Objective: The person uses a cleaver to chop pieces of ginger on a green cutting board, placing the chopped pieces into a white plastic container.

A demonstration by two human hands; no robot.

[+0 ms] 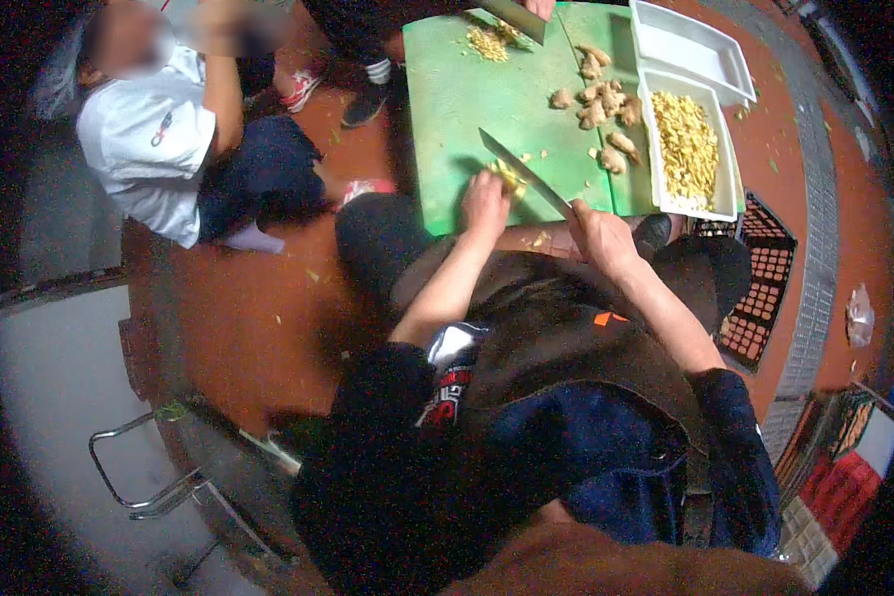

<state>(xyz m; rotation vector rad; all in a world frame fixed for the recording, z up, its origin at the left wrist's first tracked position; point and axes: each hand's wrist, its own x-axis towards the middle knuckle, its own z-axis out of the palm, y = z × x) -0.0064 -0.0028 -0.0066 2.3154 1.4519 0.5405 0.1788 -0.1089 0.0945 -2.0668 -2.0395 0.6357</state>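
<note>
My right hand (603,240) grips the handle of a long kitchen knife (523,170), its blade pointing up and left over a green cutting board (447,104). Close to the blade, the curled fingers of my left hand (486,203) hold peeled yellow ginger (512,179) against the board; the fingertips are partly hidden. Small cut bits lie around the knife. Farther right on the board are several knobs of unpeeled ginger (602,103). A white plastic tub (727,179) beside them contains many chopped yellow pieces.
Across the board, another person's hand (542,7) is by a broad blade (518,18) and chopped ginger (488,45). A second white tub (696,56) adjoins the first. A person in a white shirt (145,138) sits at left. A dark plastic crate (763,279) stands at right.
</note>
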